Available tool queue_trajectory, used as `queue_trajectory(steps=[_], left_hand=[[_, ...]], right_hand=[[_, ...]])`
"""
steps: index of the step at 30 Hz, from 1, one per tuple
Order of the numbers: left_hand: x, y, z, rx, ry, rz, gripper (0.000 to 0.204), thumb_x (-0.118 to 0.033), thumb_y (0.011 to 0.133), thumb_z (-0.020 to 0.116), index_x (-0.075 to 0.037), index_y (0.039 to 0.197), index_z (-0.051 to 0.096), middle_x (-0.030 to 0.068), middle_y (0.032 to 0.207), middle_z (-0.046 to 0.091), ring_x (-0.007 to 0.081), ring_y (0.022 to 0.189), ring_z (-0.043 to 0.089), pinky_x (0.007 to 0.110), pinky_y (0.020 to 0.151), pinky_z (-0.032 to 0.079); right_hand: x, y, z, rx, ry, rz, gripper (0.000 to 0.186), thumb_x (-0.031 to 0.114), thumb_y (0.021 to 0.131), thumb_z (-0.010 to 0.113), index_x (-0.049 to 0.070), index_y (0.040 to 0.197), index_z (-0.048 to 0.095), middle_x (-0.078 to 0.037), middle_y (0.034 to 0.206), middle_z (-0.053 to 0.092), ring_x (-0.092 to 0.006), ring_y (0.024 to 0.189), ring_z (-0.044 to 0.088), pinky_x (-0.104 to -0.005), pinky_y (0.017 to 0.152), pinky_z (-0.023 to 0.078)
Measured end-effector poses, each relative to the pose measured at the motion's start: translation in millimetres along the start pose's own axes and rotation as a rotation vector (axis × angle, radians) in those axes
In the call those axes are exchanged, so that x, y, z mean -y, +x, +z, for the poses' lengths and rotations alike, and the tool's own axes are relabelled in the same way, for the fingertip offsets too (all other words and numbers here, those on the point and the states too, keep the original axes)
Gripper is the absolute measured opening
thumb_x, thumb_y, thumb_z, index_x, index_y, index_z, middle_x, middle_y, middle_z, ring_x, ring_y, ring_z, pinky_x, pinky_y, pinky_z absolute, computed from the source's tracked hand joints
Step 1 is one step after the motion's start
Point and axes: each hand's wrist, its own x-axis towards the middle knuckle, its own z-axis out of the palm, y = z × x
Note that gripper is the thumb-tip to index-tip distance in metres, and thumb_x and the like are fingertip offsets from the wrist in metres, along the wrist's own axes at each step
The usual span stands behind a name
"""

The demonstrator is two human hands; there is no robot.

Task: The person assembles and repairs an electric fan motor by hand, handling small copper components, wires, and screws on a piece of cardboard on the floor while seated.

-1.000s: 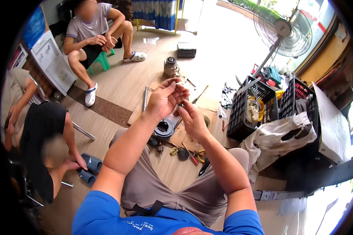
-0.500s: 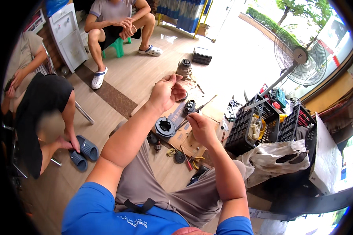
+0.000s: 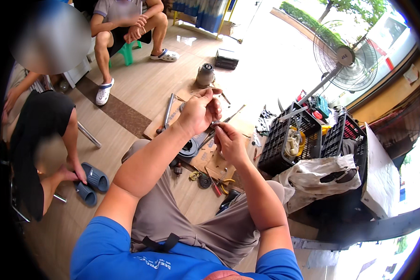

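dark part (image 3: 215, 123) shows between half-curled left hand (image 3: 200, 113) and right hand (image 3: 230, 143), nearest the latter's pinched fingertips; whether either holds it, and its axis, can't tell.

We hold our bare left hand (image 3: 200, 112) near our bare right hand (image 3: 230, 143), both curled — anything pinched there is too small to tell. Below lies a flat brown cardboard sheet (image 3: 211, 161) bearing a round grey-and-black part (image 3: 188, 150); rightward stands a black slatted plastic crate (image 3: 277, 157) — a stained white cloth (image 3: 308, 176) beside it.
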Motion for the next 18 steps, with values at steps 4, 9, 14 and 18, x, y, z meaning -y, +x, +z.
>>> queue_trajectory(steps=[4,9,14,18], left_hand=[[6,3,-7,0.064,0.101,-0.001,0.026,-0.024,0.106,0.040,-0.004,0.101,0.055,-0.0016,0.061,0.042,0.0107,0.052,0.038,0.026,0.051,0.036],[12,4,-5,0.017,0.590,0.128,0.024,-0.024,0.104,0.045,-0.007,0.095,0.059,-0.0076,0.056,0.035,0.0025,0.045,0.028,0.020,0.042,0.024],[26,5,-12,-0.054,1.354,0.583,0.027,-0.020,0.100,0.049,-0.001,0.086,0.063,0.0021,0.061,0.054,0.0097,0.054,0.050,0.027,0.052,0.041],[23,4,-12,0.037,1.374,0.352,0.024,-0.016,0.095,0.053,0.002,0.086,0.066,0.0160,0.068,0.063,0.0212,0.063,0.061,0.034,0.063,0.048]], right_hand=[[-18,3,-4,-0.006,-0.191,-0.194,0.018,0.013,0.099,0.056,-0.001,0.106,0.065,0.004,0.068,0.053,-0.0036,0.060,0.045,-0.0222,0.053,0.038],[15,-11,-2,-0.059,-0.569,-0.287,0.014,0.015,0.092,0.061,0.006,0.099,0.068,-0.021,0.075,0.063,-0.0329,0.067,0.063,-0.0383,0.063,0.049],[25,-11,-22,-0.024,-0.792,-0.371,0.013,0.017,0.090,0.062,0.004,0.091,0.065,-0.017,0.078,0.064,-0.0358,0.073,0.063,-0.0410,0.065,0.050],[31,-13,-36,-0.049,-0.885,-0.474,0.012,0.018,0.089,0.062,0.006,0.090,0.065,-0.014,0.081,0.065,-0.0340,0.077,0.064,-0.0404,0.068,0.051]])
